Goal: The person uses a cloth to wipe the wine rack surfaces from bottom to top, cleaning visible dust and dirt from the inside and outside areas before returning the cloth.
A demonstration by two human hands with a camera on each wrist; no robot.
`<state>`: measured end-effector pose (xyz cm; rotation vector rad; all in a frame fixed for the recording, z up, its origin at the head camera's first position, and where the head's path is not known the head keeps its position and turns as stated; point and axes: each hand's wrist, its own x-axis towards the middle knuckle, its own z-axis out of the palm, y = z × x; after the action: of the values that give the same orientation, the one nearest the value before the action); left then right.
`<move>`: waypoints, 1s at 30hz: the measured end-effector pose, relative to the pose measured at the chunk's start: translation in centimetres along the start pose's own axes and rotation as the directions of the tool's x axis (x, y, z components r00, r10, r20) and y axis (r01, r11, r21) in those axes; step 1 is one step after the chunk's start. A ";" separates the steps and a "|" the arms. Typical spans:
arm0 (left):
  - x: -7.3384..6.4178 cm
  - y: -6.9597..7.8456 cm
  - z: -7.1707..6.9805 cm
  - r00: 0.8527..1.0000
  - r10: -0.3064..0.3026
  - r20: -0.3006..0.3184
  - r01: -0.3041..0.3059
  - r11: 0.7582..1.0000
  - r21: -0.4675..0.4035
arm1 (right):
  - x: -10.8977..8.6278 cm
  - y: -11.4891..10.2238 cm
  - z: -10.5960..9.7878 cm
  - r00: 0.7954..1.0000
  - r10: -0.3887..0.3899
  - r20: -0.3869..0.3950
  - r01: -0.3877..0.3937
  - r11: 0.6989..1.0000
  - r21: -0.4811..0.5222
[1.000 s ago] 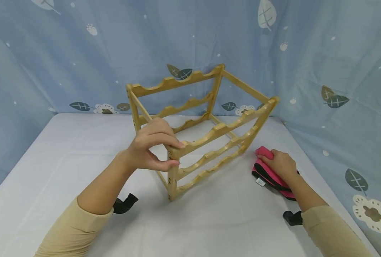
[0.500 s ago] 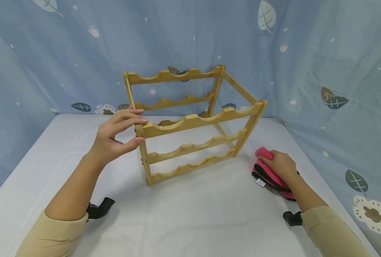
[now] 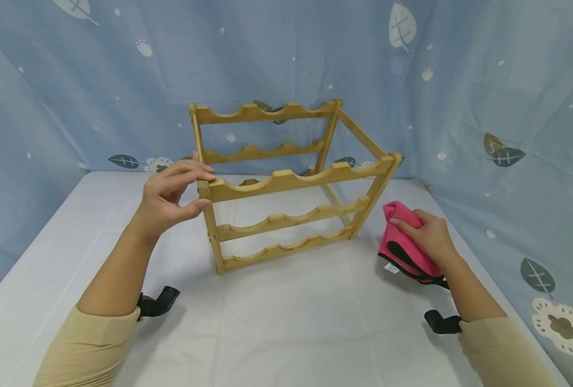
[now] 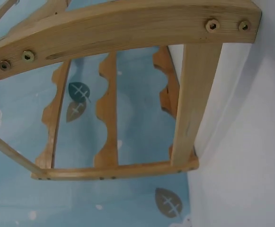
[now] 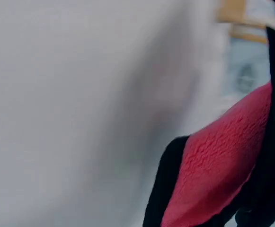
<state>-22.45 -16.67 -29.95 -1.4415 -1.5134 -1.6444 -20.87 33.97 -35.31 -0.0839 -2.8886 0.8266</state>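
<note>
The left hand [image 3: 172, 196] holds a pale wooden rack with scalloped rails [image 3: 286, 183] at its upper near-left corner. The fingers lie over the top of the corner and the thumb sits lower, against the post, with a visible gap between palm and wood. The grip is part-way closed, with the corner between thumb and fingers.

The rack stands on a white cloth-covered table [image 3: 286, 322], in the middle of the head view and set at an angle. Three scalloped rails run along its near side. Whether every foot bears on the surface cannot be told. The left wrist view shows metal socket-head bolts [image 4: 212, 25] set in pairs in a beam of the rack.

The right hand [image 3: 429, 234] grips a bright pink textile with black edging [image 3: 392, 234], the thumb across its upper part; the far fingers are hidden. The textile is bunched, to the right of the rack and apart from it. A small white label [image 3: 391, 267] shows at its lower edge. Contact between textile and table cannot be confirmed.

Beige sleeves [image 3: 90, 344] cover both forearms to below the elbow, and a black fitting [image 3: 159, 302] projects beside the left one. A blue curtain with leaf prints [image 3: 267, 54] hangs behind the table.
</note>
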 end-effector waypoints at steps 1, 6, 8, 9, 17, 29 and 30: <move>0.0 0.0 0.0 1.000 -0.004 -0.003 0.004 1.000 0.001 | 0.2 -0.7 -0.6 0.999 0.005 -0.035 -0.003 0.999 0.047; -0.2 0.2 0.2 0.999 0.017 -0.027 -0.013 0.990 0.141 | 2.1 -4.7 -3.5 0.976 -0.004 -0.218 0.050 0.977 0.206; -0.4 0.4 0.3 0.999 0.028 -0.035 -0.019 0.972 0.236 | 3.1 -6.0 -4.3 0.963 -0.037 -0.268 0.114 0.953 0.280; -0.5 0.5 0.4 0.999 0.029 -0.038 -0.018 0.962 0.271 | 3.6 -6.5 -4.7 0.960 -0.056 -0.274 0.145 0.937 0.318; -0.8 1.0 0.6 1.000 -0.025 0.011 0.021 0.965 0.261 | 4.7 -6.7 -5.9 0.988 -0.152 -0.004 0.100 0.633 0.767; -0.1 1.0 -1.1 0.981 -0.100 0.169 0.088 0.993 0.079 | 1.8 -5.4 -6.8 0.968 -0.250 0.026 0.105 0.494 0.863; -0.1 0.9 -1.1 0.979 -0.112 0.170 0.099 0.992 0.081 | 1.5 -5.3 -6.9 0.968 -0.249 0.025 0.105 0.496 0.862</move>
<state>-22.08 -17.98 -29.47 -1.5228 -1.7552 -1.5394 -21.47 33.27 -26.52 0.3945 -2.1552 2.1663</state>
